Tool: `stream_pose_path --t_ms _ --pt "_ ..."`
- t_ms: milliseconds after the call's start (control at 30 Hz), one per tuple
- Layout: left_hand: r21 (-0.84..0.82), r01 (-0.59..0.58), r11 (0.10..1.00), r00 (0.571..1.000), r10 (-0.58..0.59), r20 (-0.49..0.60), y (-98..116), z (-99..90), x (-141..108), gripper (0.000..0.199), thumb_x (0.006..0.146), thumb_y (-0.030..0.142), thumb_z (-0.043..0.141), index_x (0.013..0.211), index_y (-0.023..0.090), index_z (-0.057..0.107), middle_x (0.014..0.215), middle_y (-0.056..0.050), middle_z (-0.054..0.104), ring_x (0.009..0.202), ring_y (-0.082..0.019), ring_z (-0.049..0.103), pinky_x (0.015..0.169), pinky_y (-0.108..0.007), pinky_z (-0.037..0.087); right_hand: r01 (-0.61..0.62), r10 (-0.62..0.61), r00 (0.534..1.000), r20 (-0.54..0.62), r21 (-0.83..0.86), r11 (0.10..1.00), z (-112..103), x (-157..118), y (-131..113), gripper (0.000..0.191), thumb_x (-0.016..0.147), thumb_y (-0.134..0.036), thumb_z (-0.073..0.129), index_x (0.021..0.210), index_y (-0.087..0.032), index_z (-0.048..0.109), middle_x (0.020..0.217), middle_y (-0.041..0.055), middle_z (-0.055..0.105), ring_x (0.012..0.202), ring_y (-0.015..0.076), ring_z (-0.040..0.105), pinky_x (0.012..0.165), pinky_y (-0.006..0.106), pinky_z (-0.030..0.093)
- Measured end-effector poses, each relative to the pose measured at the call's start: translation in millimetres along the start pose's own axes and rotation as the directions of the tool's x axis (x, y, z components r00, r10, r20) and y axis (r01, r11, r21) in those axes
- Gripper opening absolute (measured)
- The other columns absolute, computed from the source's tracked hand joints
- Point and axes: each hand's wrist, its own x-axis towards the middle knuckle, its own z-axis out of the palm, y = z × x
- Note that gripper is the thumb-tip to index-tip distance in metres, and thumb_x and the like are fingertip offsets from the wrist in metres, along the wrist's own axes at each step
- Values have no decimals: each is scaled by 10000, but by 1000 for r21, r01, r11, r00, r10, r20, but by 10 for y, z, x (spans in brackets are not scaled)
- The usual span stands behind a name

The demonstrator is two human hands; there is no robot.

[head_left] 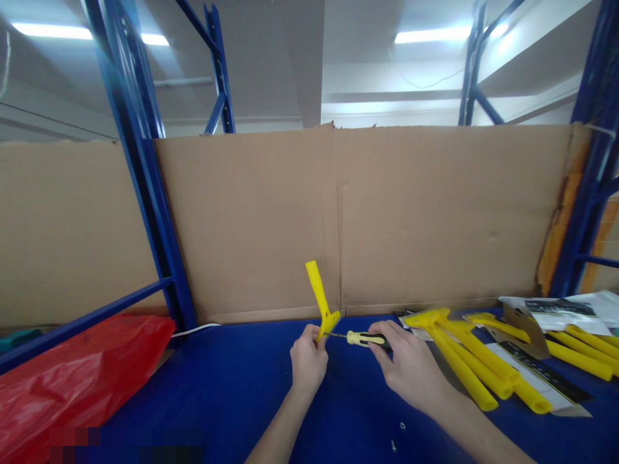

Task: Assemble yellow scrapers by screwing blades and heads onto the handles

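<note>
My left hand [308,362] grips a yellow scraper [318,290] by its wide head, its tubular handle pointing up and leaning slightly left. In my right hand [403,361] is a screwdriver [363,339] with a cream and black handle, held level. Its shaft points left and its tip meets the scraper head close to my left fingers; the exact contact point is too small to make out. Nearer to me on the blue tabletop [232,386] lie a small metal nut [402,426] and a small screw [393,445].
Several more yellow scrapers [464,367] lie at the right, among printed packaging [536,374]. A red plastic bag [106,361] lies at the left. Upright cardboard [256,225] closes off the back, between blue rack posts [164,258].
</note>
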Motion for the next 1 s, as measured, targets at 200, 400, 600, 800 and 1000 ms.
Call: stream_pose_path --t_ms 200,400,600,800,1000 --pt "7 -4 1000 1000 4 26 -10 10 11 132 803 91 524 823 215 563 836 13 715 692 -122 658 606 -195 393 -38 38 999 14 -15 999 2 -20 -60 181 888 -258 397 871 -219 573 823 41 713 738 219 674 626 285 421" --pt "16 9 1000 1000 -9 2 -26 13 18 129 785 88 537 816 209 569 821 6 717 696 -138 663 610 -211 412 -157 155 987 48 36 987 30 5 -44 222 901 -301 384 870 -230 592 736 25 708 695 214 667 593 271 393" --pt "-130 76 989 985 -95 -142 -65 72 23 89 837 181 486 865 202 568 780 -18 709 707 -156 679 611 -227 459 -55 50 977 206 18 998 83 -18 11 344 807 -282 525 1142 -216 561 951 64 699 824 226 656 646 275 403" --pt "-165 -5 986 964 -39 -262 19 39 0 62 807 169 499 818 207 548 778 -29 701 740 -174 680 658 -245 484 20 12 950 311 -97 995 69 -46 21 131 759 -180 511 808 -201 631 848 48 669 758 206 643 617 261 348" --pt "-122 -96 988 960 60 -274 81 -58 -27 94 791 143 502 769 212 563 756 -13 700 709 -162 668 683 -239 489 -29 70 948 310 -134 990 99 -7 150 124 756 -177 519 816 -184 627 859 80 680 795 241 652 642 280 368"
